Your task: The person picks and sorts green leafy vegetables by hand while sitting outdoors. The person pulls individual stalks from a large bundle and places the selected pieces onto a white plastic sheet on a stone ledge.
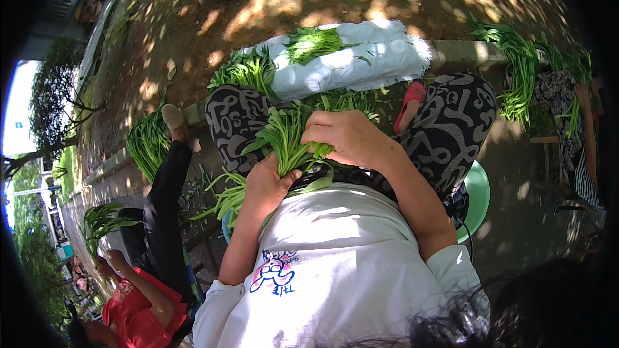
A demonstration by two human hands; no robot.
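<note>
My left hand [265, 185] is wrapped round a bunch of long-stemmed leafy greens [284, 134] over my lap. The leaves point up and away from me, and pale cut-looking stems [229, 200] stick out to the left below the fist. At the right side of the bunch, my right hand [351, 138] has its fingers curled and pinched on some of the greens. Its fingertips are partly hidden among the leaves and stems. A loose leaf [317, 183] hangs beneath the two hands, against my white shirt.
Ahead, a white woven sack [348, 71] lies along a low kerb with a pile of greens [314, 45] on it. More greens [248, 71] lie at its left end. A green basin [476, 200] stands right of me. People with greens sit on both sides.
</note>
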